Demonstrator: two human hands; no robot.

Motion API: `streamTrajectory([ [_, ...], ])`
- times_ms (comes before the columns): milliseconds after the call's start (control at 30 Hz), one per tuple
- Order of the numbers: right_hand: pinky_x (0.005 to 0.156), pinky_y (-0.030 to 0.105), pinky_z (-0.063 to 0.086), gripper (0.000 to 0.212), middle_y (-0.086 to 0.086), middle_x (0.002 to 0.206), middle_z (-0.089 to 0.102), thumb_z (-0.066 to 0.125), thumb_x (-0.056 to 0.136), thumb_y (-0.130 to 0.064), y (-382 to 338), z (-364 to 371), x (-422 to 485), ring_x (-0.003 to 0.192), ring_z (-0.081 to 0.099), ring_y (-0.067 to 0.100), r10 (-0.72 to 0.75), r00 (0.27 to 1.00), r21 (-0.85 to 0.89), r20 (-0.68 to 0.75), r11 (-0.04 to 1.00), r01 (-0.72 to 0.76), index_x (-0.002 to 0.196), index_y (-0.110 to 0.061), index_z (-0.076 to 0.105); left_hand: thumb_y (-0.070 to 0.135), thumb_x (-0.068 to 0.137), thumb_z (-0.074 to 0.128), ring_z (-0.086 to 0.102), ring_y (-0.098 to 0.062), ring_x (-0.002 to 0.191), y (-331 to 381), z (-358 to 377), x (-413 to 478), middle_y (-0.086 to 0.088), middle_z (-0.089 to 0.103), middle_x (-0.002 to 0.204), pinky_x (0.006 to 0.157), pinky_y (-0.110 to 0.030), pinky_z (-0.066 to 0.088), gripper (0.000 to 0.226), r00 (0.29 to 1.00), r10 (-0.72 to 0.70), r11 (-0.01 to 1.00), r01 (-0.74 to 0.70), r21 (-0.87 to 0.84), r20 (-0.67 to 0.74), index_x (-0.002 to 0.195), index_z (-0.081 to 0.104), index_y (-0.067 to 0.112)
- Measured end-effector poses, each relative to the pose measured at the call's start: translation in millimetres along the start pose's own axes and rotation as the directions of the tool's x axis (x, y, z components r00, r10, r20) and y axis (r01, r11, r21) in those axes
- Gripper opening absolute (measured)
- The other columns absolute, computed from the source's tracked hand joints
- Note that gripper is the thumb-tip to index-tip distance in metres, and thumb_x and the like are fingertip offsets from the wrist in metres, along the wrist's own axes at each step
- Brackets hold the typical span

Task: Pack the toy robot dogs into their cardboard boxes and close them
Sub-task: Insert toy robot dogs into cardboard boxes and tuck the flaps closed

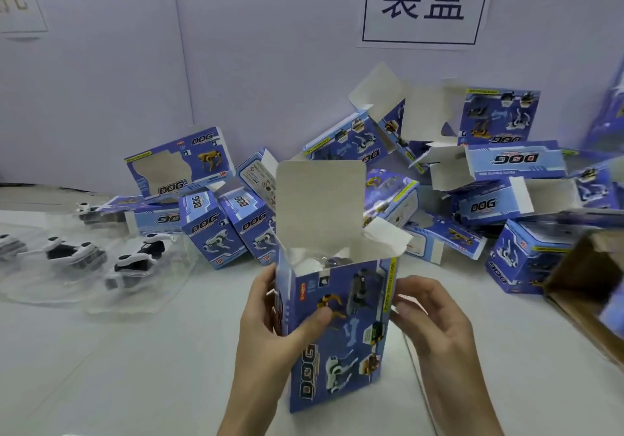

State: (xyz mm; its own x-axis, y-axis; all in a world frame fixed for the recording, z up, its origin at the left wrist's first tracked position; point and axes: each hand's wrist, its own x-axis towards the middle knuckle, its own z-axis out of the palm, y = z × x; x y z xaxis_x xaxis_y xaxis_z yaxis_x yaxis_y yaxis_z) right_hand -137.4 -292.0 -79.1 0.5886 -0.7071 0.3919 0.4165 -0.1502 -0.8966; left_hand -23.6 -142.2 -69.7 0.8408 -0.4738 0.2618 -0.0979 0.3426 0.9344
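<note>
Holding blue printed cardboard box [337, 334] upright: left hand [270, 327] grips its side, right hand [435, 321] relaxed at its edge. Toy seemingly inside, top flaps open — white-and-black toy robot dogs [135, 260] on white table [169, 368] unpacked.

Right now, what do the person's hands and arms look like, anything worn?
Both the left hand and right hand are bare: no gloves, rings or watch visible. The forearms are bare too, with no sleeves in view.

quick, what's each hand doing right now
Left hand: grips the open box by its left side.
Right hand: open, fingers relaxed beside the box's right edge.
</note>
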Motion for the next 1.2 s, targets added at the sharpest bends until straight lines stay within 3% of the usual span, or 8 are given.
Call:
streamTrajectory([
  [167,0.087,0.030,0.058,0.038,0.001,0.102,0.073,0.050,0.093,0.007,-5.0,1.9,-1.2,0.103,0.069,0.021,-0.050,0.998,-0.043,-0.029,0.998,0.049,0.093,-0.025,0.071,0.044,0.047,0.087,0.072,-0.014,0.095,-1.8,-1.4,-1.8,0.008,0.072,0.108,0.068,-0.022,0.058,0.087,0.997,0.004,1.000,-0.005,0.009,0.081,0.125,0.049,0.033],
  [300,0.083,0.019,0.051,0.029,-0.005,0.094,0.071,0.055,0.092,0.000,-39.6,10.2,5.7,0.096,0.065,0.017,-0.362,0.898,-0.198,-0.250,0.927,0.318,0.090,-0.025,0.069,0.038,0.049,0.088,0.071,-0.012,0.093,-1.7,-1.5,-3.7,0.011,0.072,0.106,0.066,-0.018,0.056,0.089,0.993,0.024,0.999,-0.029,0.046,0.114,0.127,0.047,0.030],
  [400,0.072,0.021,0.049,0.017,-0.001,0.078,0.064,0.050,0.092,-0.020,-92.7,27.3,18.7,0.076,0.060,0.015,-0.571,0.821,-0.202,0.002,0.804,0.560,0.083,-0.020,0.064,0.039,0.048,0.089,0.071,-0.013,0.095,-2.0,-3.0,-4.0,0.010,0.071,0.107,0.067,-0.017,0.056,0.093,0.992,0.038,0.997,-0.046,0.064,0.122,0.129,0.045,0.029],
  [567,0.056,0.031,0.038,0.040,0.000,0.056,0.048,0.055,0.096,-0.039,-137.8,63.2,64.9,0.052,0.042,0.008,-0.201,0.787,-0.549,0.584,0.616,0.565,0.063,-0.016,0.055,0.039,0.047,0.088,0.071,-0.011,0.094,2.4,-2.8,-5.8,0.013,0.070,0.107,0.067,-0.016,0.055,0.092,0.985,0.066,0.994,-0.079,0.077,0.158,0.127,0.043,0.028],
  [700,0.057,0.036,0.036,0.044,0.004,0.057,0.043,0.054,0.097,-0.037,-99.0,74.2,69.0,0.054,0.039,0.016,0.250,0.747,-0.778,0.616,0.342,0.527,0.062,-0.011,0.045,0.027,0.050,0.091,0.070,-0.008,0.092,1.0,-3.5,-3.7,0.008,0.070,0.105,0.066,-0.016,0.055,0.090,0.984,0.070,0.992,-0.086,0.087,0.165,0.126,0.043,0.027],
  [867,0.056,0.039,0.036,0.034,0.004,0.058,0.043,0.047,0.091,-0.037,-85.1,70.9,62.3,0.056,0.040,0.019,0.186,0.778,-0.779,0.600,0.357,0.515,0.067,-0.014,0.043,0.031,0.056,0.088,0.058,-0.001,0.115,6.4,4.2,-9.7,0.022,0.056,0.125,0.084,-0.015,0.051,0.098,0.963,0.268,0.945,-0.268,0.189,0.026,0.138,0.035,0.028],
  [1000,0.059,0.042,0.038,0.037,0.005,0.060,0.044,0.047,0.094,-0.034,-88.5,73.4,62.8,0.059,0.041,0.020,0.223,0.752,-0.768,0.620,0.371,0.523,0.063,-0.016,0.042,0.046,0.075,0.070,0.048,-0.012,0.130,19.3,4.1,-8.9,0.018,0.050,0.134,0.101,-0.028,0.042,0.066,0.799,0.595,0.754,-0.517,0.406,-0.086,0.134,0.046,0.028],
  [1200,0.069,0.046,0.045,0.032,0.010,0.073,0.057,0.043,0.096,-0.033,-91.6,73.2,64.5,0.073,0.053,0.028,0.266,0.743,-0.768,0.614,0.418,0.485,0.074,-0.011,0.050,0.042,0.088,0.057,0.046,-0.013,0.134,14.5,14.4,-7.9,0.016,0.056,0.133,0.108,-0.037,0.041,0.038,0.813,0.582,0.733,-0.513,0.446,-0.022,0.121,0.064,0.023],
])
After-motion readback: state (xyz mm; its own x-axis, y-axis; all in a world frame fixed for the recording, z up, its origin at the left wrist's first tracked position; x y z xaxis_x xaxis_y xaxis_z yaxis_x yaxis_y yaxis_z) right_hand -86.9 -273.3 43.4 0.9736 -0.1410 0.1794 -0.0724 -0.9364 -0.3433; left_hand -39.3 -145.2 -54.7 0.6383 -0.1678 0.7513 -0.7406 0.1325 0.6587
